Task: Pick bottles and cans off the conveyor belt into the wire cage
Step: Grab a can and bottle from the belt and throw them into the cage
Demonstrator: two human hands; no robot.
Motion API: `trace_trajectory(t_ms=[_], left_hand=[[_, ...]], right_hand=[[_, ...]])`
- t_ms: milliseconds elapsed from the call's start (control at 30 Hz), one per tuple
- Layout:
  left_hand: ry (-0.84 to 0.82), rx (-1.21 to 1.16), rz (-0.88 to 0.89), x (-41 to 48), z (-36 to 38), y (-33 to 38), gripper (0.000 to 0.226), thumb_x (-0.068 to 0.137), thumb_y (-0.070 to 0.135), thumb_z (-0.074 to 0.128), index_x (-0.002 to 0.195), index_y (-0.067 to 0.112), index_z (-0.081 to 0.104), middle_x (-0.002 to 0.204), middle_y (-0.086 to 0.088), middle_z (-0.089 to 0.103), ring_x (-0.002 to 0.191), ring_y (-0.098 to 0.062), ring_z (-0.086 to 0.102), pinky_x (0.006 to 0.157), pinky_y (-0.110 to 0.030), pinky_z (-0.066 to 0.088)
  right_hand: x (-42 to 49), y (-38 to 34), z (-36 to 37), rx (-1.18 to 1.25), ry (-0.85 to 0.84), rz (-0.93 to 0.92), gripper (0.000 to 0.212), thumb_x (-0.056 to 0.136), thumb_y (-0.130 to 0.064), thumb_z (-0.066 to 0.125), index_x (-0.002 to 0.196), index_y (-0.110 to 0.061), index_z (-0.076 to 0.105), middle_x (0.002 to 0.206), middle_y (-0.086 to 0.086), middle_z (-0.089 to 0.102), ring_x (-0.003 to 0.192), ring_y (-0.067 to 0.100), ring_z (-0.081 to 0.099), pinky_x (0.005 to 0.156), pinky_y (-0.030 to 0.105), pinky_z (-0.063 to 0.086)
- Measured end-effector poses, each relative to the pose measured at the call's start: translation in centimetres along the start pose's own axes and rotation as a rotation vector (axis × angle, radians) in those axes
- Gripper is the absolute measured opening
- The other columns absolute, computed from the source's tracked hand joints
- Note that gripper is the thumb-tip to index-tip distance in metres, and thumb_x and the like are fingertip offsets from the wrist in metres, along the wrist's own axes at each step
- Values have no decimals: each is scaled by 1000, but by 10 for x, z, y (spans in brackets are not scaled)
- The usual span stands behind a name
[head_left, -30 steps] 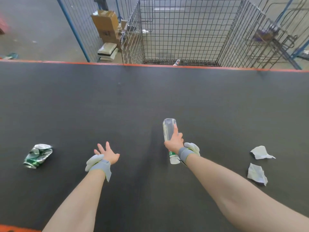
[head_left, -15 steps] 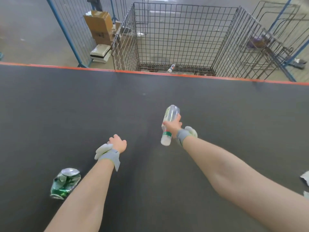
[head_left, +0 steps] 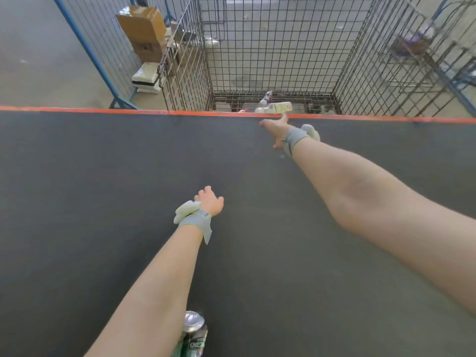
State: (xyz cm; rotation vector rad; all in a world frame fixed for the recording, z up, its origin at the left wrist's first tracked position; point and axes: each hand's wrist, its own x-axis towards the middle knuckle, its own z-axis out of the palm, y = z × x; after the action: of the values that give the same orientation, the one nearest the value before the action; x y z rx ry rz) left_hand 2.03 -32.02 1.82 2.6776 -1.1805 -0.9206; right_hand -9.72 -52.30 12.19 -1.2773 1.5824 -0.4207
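Observation:
My right hand (head_left: 277, 128) reaches out to the orange far edge of the black conveyor belt (head_left: 103, 176), fingers spread and holding nothing. Just past its fingertips a clear plastic bottle (head_left: 279, 107) with a pale label lies sideways in the air, blurred, at the near side of the wire cage (head_left: 185, 73). Another small bottle (head_left: 267, 97) lies on the cage floor. My left hand (head_left: 210, 203) hovers over the belt's middle, fingers loosely curled and empty. A crushed green can (head_left: 194, 333) lies on the belt by my left forearm, partly hidden.
Beyond the belt, a blue-framed mesh fence (head_left: 85, 42) stands at the left. Cardboard boxes (head_left: 144, 32) and white packages (head_left: 145, 77) sit behind it. More wire racks (head_left: 417, 55) stand to the right of the cage.
My right arm swung forward to the belt's far edge and let the bottle go; it now flies at the cage. The can drifted right, under my left forearm. The paper scraps left view.

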Motion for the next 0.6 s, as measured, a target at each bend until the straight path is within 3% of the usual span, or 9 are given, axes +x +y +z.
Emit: trace_trajectory(t_ms=[100, 233, 433, 600], left_hand=[[-60, 36, 11, -30, 14, -13, 65, 98, 38, 42, 150, 9, 16, 153, -14, 25, 140, -35, 26, 114, -43, 25], [-145, 116, -12, -80, 33, -39, 66, 97, 43, 41, 151, 13, 17, 155, -13, 20, 142, -35, 22, 116, -45, 22], [-242, 191, -25, -158, 57, -60, 64, 97, 47, 39, 151, 17, 21, 155, -12, 19, 143, -33, 21, 116, -41, 21], [-244, 178, 5, -202, 80, -63, 64, 97, 48, 39, 150, 17, 22, 154, -11, 24, 141, -32, 24, 114, -40, 23]], right_hand=[[-36, 41, 12, -100, -120, 41, 89, 88, -34, 61, 154, -21, 2, 156, 13, 20, 140, 35, 28, 113, 48, 31], [-97, 112, 18, -337, -227, 22, 89, 90, -37, 62, 154, -26, 1, 159, 13, 11, 145, 34, 20, 114, 44, 27], [-206, 224, 5, -802, -459, 152, 106, 80, -62, 63, 155, -27, -3, 160, 13, 4, 148, 31, 10, 118, 43, 16], [-257, 297, -22, -851, -364, 240, 110, 76, -59, 69, 155, -23, 1, 159, 14, -1, 147, 36, 11, 118, 46, 21]])
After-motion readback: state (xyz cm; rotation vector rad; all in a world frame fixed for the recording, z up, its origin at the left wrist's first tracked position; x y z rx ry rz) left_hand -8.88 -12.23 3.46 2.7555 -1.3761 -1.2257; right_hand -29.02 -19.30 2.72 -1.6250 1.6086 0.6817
